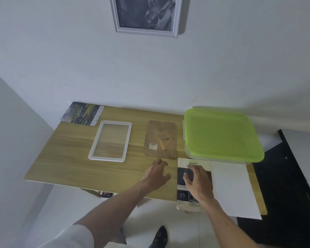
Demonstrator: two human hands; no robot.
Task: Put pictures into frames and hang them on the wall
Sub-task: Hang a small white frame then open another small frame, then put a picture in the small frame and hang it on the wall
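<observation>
An empty white picture frame [109, 141] lies flat on the wooden table [70, 163], glass showing the wood beneath. Its brown backing board [161, 139] with a small label lies to the right of it. A landscape picture [82, 113] sits at the table's far left corner. My right hand [198, 184] rests with spread fingers on a page headed "SAFETY" [193, 162] at the front edge. Just left of that page, my left hand [157, 174] lies on the bare table, fingers relaxed. A framed black-and-white picture [145, 14] hangs on the wall above.
A clear box with a green lid [222, 135] stands at the table's right. White paper [234, 187] lies under the page and overhangs the front edge. A black surface [290, 185] is right of the table. My foot [160, 237] shows below.
</observation>
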